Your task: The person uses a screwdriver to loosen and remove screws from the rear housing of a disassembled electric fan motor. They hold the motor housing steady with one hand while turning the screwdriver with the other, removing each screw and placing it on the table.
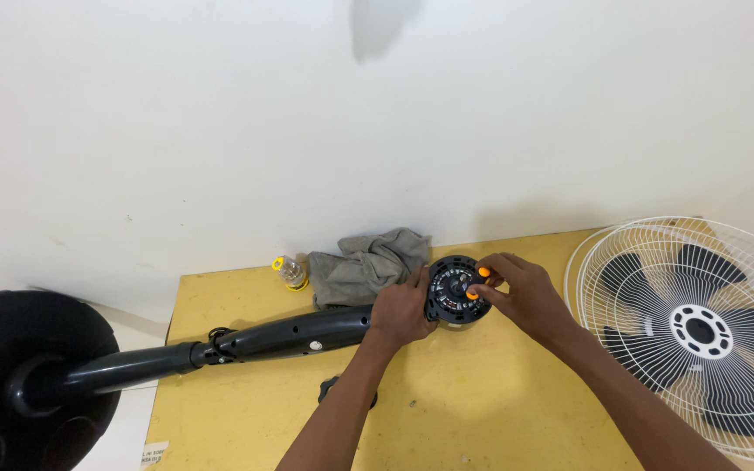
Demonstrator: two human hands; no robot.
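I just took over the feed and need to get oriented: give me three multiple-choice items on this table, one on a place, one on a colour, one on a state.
1. Where does the white fan guard lie?
A. at the table's right end
B. on the black round base
C. under the grey cloth

2. What colour is the table top?
A. blue
B. yellow
C. white

3. How is the black fan pole placed?
A. standing upright
B. lying across the table
C. hanging on the wall

Answers:
1. A: the guard, with dark blades beneath it, rests at the right end, past the right hand.
2. B: the bare surface is yellow.
3. B: the pole lies flat, running from the round base to the motor housing that the left hand steadies.
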